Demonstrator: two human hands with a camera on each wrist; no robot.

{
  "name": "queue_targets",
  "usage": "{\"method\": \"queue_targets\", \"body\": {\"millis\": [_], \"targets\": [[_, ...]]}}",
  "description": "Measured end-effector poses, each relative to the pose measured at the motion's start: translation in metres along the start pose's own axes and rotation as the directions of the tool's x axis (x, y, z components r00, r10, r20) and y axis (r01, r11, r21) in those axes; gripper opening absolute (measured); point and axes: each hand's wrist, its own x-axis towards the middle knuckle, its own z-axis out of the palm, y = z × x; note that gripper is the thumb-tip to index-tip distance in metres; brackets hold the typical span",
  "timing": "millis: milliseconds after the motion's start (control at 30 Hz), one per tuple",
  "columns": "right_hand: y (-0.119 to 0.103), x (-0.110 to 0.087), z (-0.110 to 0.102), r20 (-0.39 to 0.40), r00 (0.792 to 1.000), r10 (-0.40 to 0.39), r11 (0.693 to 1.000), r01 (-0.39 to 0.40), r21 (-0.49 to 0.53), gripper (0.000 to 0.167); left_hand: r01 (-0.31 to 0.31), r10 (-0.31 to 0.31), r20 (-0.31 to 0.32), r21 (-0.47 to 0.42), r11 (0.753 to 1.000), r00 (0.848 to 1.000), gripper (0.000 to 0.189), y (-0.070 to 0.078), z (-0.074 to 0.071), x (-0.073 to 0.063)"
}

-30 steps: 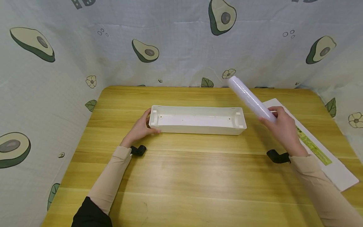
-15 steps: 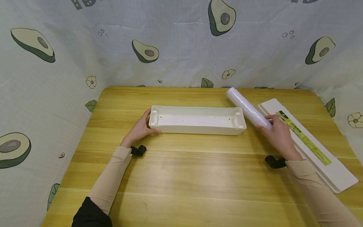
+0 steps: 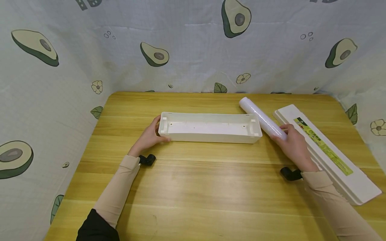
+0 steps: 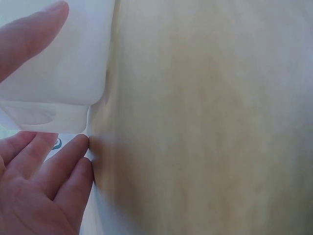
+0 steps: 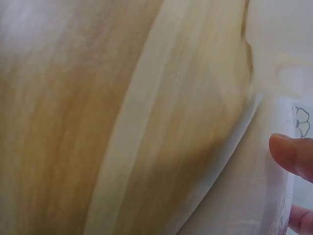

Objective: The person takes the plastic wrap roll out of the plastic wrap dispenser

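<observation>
In the head view a long, white, open-topped plastic box (image 3: 208,137) lies across the table. My left hand (image 3: 148,135) grips its left end, thumb on the front wall and the other fingers at the end wall; the left wrist view shows the box's corner (image 4: 63,73) between them. My right hand (image 3: 292,147) holds the near end of a roll of cling film (image 3: 262,117). The roll slants away to the left, low by the table, just past the box's right end. In the right wrist view the thumb lies along the roll (image 5: 239,196).
To the right, beside the right hand and forearm, a long white lid (image 3: 328,154) with a yellow-green label lies slanted on the wooden table (image 3: 208,187). A curtain (image 3: 193,43) printed with avocados hangs behind the table and along its sides.
The right hand has lowered the roll of cling film from above the lid and brought it nearer the table, slightly left. More of the lid's label shows. The left hand and box have stayed still.
</observation>
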Motion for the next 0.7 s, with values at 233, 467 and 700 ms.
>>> {"method": "queue_targets", "body": {"millis": [233, 467, 700], "targets": [[0.0012, 0.0001, 0.0035, 0.002, 1.0, -0.008, 1.0, 0.008, -0.011, 0.055, -0.007, 0.007, 0.006, 0.003, 1.0, 1.0, 0.106, 0.0013, -0.0005, -0.0016], [0.0006, -0.0004, 0.0036, -0.017, 1.0, -0.026, 0.999, 0.025, -0.02, 0.053, -0.005, 0.005, 0.01, -0.024, 1.0, 1.0, 0.105, 0.0001, -0.0005, -0.0007], [-0.0019, -0.001, 0.0008, -0.036, 0.998, -0.055, 0.998, 0.055, -0.021, 0.054, -0.008, 0.009, 0.014, -0.017, 1.0, 1.0, 0.105, -0.0018, -0.0005, -0.0001]]}}
